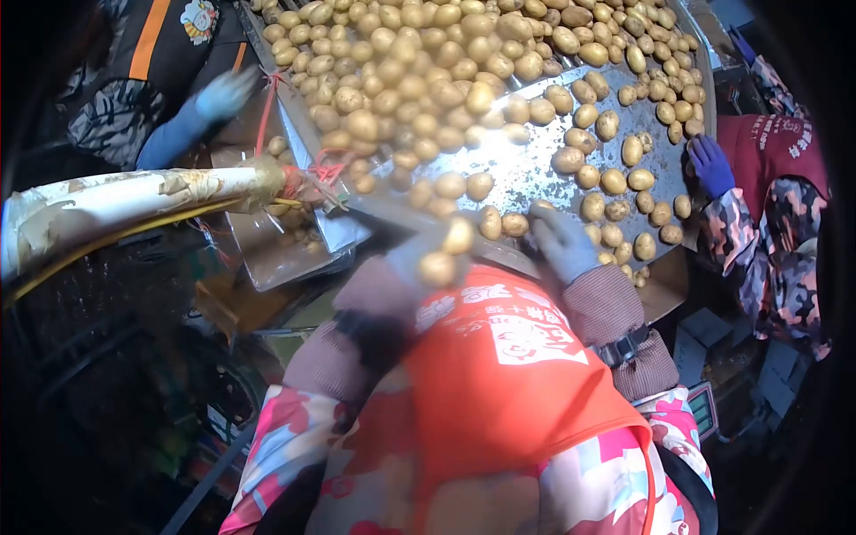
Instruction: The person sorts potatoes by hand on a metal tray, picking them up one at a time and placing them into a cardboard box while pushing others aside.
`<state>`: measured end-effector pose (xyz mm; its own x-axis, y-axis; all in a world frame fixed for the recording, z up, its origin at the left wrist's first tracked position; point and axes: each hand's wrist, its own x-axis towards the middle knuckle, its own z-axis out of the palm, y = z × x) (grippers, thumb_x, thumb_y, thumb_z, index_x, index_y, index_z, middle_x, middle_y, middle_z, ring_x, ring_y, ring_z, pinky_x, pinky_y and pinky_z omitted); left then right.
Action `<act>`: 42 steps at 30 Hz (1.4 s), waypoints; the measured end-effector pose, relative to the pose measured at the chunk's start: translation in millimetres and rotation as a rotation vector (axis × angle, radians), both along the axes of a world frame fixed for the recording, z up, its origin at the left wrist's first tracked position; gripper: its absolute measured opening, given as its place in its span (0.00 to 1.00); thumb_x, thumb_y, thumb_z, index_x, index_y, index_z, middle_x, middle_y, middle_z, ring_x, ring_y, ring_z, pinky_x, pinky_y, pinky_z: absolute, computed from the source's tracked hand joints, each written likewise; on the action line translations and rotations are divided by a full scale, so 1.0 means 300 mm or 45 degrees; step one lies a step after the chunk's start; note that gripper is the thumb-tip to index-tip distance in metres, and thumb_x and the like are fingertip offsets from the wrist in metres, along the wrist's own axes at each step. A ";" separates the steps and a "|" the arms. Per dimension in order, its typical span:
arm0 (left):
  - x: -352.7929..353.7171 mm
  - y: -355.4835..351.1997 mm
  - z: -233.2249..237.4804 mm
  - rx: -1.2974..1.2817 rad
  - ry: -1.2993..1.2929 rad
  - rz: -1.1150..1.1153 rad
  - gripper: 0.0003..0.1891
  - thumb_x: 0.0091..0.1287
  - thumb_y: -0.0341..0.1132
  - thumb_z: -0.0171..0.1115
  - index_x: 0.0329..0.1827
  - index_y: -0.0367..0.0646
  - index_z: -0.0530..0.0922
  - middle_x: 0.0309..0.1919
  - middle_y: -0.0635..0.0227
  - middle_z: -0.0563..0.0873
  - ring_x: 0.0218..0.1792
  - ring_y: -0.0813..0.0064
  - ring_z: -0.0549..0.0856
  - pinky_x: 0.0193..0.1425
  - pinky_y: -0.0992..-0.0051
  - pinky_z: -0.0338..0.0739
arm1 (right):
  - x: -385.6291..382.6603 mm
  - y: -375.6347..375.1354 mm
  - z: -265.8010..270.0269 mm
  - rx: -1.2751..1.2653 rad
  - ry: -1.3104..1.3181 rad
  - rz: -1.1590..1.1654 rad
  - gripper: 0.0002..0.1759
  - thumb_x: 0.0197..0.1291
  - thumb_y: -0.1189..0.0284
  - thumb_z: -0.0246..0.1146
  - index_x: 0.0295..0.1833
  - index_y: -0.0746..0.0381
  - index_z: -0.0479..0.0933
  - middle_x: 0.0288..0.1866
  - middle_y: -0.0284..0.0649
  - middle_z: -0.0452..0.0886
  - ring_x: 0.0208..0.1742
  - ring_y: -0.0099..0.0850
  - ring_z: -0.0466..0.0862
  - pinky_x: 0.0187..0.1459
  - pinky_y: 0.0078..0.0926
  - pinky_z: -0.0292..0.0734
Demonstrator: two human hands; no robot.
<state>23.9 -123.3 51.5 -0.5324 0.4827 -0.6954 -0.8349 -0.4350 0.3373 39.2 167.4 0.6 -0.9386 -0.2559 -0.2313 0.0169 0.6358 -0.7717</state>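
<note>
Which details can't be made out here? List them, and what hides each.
All in the head view:
Left hand: motion blur hides whether its fingers grip the two potatoes beside it.
Potato heap: far end cut off by the top edge.
Small screen: too small to read.
Co-worker's hand, upper left: fingers blurred.

Potatoes (479, 186) on the tabletop (526, 165), a pipe (152, 190) to their left.

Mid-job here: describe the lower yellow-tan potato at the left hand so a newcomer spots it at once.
Find the broad silvery metal table, then its near edge, where the wearer's blurred grey-blue gloved left hand is. Two rounded yellow-tan potatoes show at that hand; yours is the lower one, closest in view to the bright red cloth apron.
</note>
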 end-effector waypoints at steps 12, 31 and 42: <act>0.116 -0.908 -0.125 -0.226 -0.009 0.923 0.28 0.77 0.57 0.47 0.70 0.47 0.71 0.68 0.61 0.78 0.60 0.67 0.81 0.49 0.72 0.83 | -0.356 -0.011 -0.001 1.158 0.510 0.158 0.21 0.52 0.72 0.70 0.54 0.54 0.82 0.54 0.45 0.80 0.55 0.48 0.81 0.57 0.44 0.79; 0.051 -0.774 -0.048 -0.136 -0.198 1.241 0.30 0.77 0.55 0.53 0.73 0.43 0.70 0.62 0.54 0.82 0.47 0.60 0.87 0.40 0.67 0.86 | -0.630 -0.375 -0.019 0.580 0.606 0.089 0.26 0.61 0.65 0.70 0.65 0.54 0.78 0.61 0.48 0.81 0.63 0.46 0.80 0.64 0.39 0.75; 0.371 -0.724 -0.217 0.030 -0.516 1.292 0.22 0.75 0.46 0.59 0.63 0.41 0.78 0.64 0.58 0.82 0.66 0.59 0.81 0.59 0.61 0.85 | -0.224 -0.947 0.272 -1.114 -0.605 0.400 0.25 0.74 0.66 0.57 0.71 0.65 0.72 0.60 0.42 0.80 0.57 0.34 0.81 0.60 0.32 0.78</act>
